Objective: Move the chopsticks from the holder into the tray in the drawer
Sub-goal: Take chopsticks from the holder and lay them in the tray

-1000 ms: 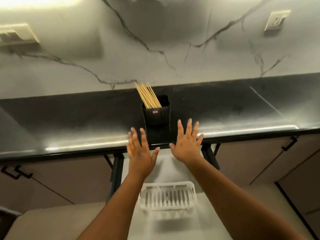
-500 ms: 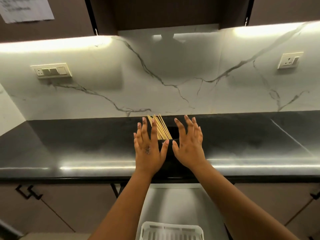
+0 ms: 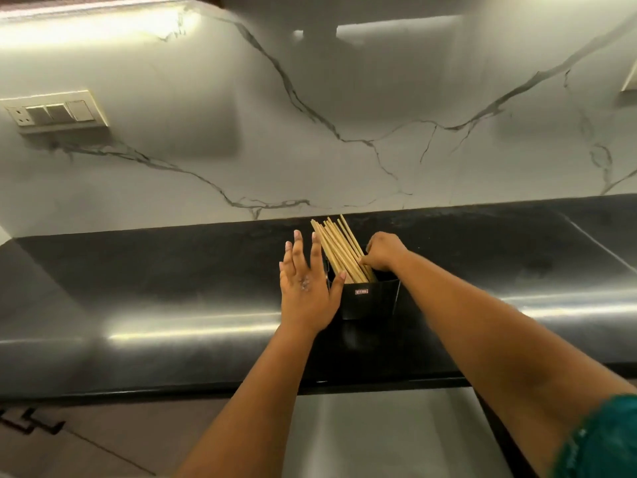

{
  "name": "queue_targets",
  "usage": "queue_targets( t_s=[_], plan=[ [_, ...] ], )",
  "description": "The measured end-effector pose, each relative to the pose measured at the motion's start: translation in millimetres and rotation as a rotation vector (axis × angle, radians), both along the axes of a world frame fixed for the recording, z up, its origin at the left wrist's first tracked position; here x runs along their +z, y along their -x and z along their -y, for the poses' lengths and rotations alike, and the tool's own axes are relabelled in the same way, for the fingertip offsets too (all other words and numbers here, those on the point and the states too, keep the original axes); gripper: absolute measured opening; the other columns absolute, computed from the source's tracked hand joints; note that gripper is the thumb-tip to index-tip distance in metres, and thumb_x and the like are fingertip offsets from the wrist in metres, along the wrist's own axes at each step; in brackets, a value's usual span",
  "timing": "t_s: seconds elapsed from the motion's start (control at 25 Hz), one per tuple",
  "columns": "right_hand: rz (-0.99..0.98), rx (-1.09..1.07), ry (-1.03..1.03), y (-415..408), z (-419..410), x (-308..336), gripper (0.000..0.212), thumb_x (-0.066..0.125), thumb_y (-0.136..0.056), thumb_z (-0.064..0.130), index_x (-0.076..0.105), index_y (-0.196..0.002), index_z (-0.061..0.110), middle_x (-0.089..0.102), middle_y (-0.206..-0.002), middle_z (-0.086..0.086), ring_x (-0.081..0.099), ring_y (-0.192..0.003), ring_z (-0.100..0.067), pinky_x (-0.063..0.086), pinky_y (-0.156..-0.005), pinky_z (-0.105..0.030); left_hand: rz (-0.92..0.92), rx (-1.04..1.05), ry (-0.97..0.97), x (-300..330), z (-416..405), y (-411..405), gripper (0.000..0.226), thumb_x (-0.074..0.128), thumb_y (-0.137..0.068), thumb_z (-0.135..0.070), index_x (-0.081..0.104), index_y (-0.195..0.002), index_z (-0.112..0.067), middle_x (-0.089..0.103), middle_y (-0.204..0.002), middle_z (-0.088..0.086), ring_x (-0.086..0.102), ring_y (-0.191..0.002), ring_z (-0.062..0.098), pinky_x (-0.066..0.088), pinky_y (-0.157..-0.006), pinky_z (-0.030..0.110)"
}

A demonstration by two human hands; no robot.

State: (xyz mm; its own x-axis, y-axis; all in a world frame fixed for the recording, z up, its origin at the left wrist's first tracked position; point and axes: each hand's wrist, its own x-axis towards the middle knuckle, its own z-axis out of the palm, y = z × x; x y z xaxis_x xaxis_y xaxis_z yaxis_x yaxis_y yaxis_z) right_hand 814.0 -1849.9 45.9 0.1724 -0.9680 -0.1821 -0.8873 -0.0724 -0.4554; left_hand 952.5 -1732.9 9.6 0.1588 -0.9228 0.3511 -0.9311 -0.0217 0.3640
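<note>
A black square holder (image 3: 370,301) stands on the dark countertop (image 3: 172,270). Several pale wooden chopsticks (image 3: 339,248) lean to the left out of it. My right hand (image 3: 384,251) is curled over the holder's top right, its fingertips closing on the chopsticks near the rim. My left hand (image 3: 305,281) is flat with fingers spread against the holder's left side, the thumb touching its front corner. The open drawer (image 3: 386,432) shows below the counter edge; its tray is out of view.
A marble backsplash (image 3: 310,132) rises behind the counter, with a switch plate (image 3: 55,112) at the left and a socket (image 3: 629,81) at the right edge. Cabinet handles (image 3: 31,424) sit at the lower left. A green sleeve (image 3: 599,439) shows at the lower right.
Both hands have moved forward to the holder. The right hand curled onto the chopsticks; the left settled at the holder's side. The view shifted so the white tray dropped out of sight.
</note>
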Motion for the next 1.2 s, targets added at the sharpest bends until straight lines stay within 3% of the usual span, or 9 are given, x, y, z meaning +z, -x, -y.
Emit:
queue_targets(
  t_s=[0.12,0.24,0.48,0.6,0.68,0.84,0.92,1.04,1.2],
  plan=[
    [-0.113,0.021,-0.283,-14,22,-3,0.029,0.054,-0.095,0.016,0.06,-0.12,0.003,0.062,-0.12,-0.015,0.061,-0.112,-0.027,0.047,-0.101,-0.038,0.03,-0.048,0.052,-1,10,-11,0.077,0.041,-0.092,-0.055,0.001,-0.153,-0.03,-0.013,-0.16,0.006,-0.007,-0.148,0.032,0.014,-0.115,0.054],
    [-0.105,0.004,-0.317,-22,32,-16,0.029,0.053,-0.094,0.012,0.059,-0.122,0.004,0.061,-0.12,-0.016,0.061,-0.111,-0.028,0.047,-0.102,-0.043,0.012,-0.069,0.062,-1,19,-17,0.076,0.043,-0.092,-0.054,0.003,-0.152,-0.033,-0.012,-0.161,0.005,-0.007,-0.148,0.033,0.015,-0.115,0.055],
    [-0.232,0.064,-0.136,-20,33,-34,0.031,0.061,-0.087,0.005,0.059,-0.118,0.005,0.062,-0.118,-0.012,0.06,-0.107,-0.024,0.047,-0.091,-0.033,-0.014,-0.069,0.028,-16,9,-17,0.077,0.041,-0.091,-0.056,-0.002,-0.152,-0.034,-0.016,-0.16,0.002,-0.01,-0.148,0.03,0.014,-0.115,0.055],
    [-0.095,-0.011,-0.022,-13,28,-35,0.029,0.057,-0.09,0.005,0.057,-0.119,0.004,0.062,-0.115,-0.015,0.061,-0.104,-0.027,0.051,-0.092,-0.037,-0.005,-0.063,0.003,-12,5,-16,0.079,0.042,-0.091,-0.055,-0.003,-0.152,-0.033,-0.016,-0.16,0.003,-0.009,-0.148,0.031,0.014,-0.115,0.054],
    [0.115,-0.089,0.096,-7,18,-25,0.02,0.051,-0.094,0.007,0.057,-0.113,0.005,0.063,-0.109,-0.017,0.062,-0.094,-0.028,0.054,-0.081,-0.039,-0.078,-0.073,0.056,-1,0,-11,0.077,0.047,-0.092,-0.051,0.004,-0.152,-0.03,-0.003,-0.161,0.005,0.002,-0.148,0.03,0.02,-0.115,0.049],
    [0.47,-0.02,0.417,12,-29,30,0.01,0.049,-0.097,0.012,0.056,-0.102,0.007,0.066,-0.094,-0.013,0.066,-0.086,-0.028,0.058,-0.076,-0.039,-0.347,-0.093,0.255,35,-14,5,0.055,0.057,-0.092,-0.036,0.043,-0.14,-0.012,0.056,-0.131,0.005,0.048,-0.125,0.017,0.037,-0.102,0.023],
    [0.558,0.079,0.459,27,-64,60,0.012,0.05,-0.097,0.011,0.056,-0.105,0.005,0.067,-0.095,-0.013,0.069,-0.088,-0.026,0.059,-0.082,-0.04,-0.621,-0.09,0.188,58,-21,15,0.047,0.061,-0.09,-0.033,0.054,-0.131,-0.012,0.064,-0.122,0.003,0.058,-0.116,0.014,0.045,-0.103,0.029],
    [0.644,0.284,0.032,58,-123,82,0.023,0.055,-0.095,0.007,0.057,-0.118,0.008,0.07,-0.102,-0.011,0.072,-0.093,-0.02,0.06,-0.084,-0.037,-1.163,-0.31,-0.021,84,-47,33,0.038,0.064,-0.089,-0.024,0.057,-0.125,-0.015,0.066,-0.12,0.004,0.063,-0.113,0.014,0.047,-0.103,0.037],
    [0.549,0.385,-0.452,90,-192,54,0.017,0.053,-0.095,0.004,0.059,-0.109,0.011,0.072,-0.094,-0.006,0.072,-0.086,-0.016,0.059,-0.072,-0.025,-1.426,-0.455,-0.327,67,-107,60,0.027,0.049,-0.096,-0.008,0.058,-0.122,-0.007,0.069,-0.114,0.009,0.067,-0.104,0.017,0.051,-0.097,0.034]
  ],
)
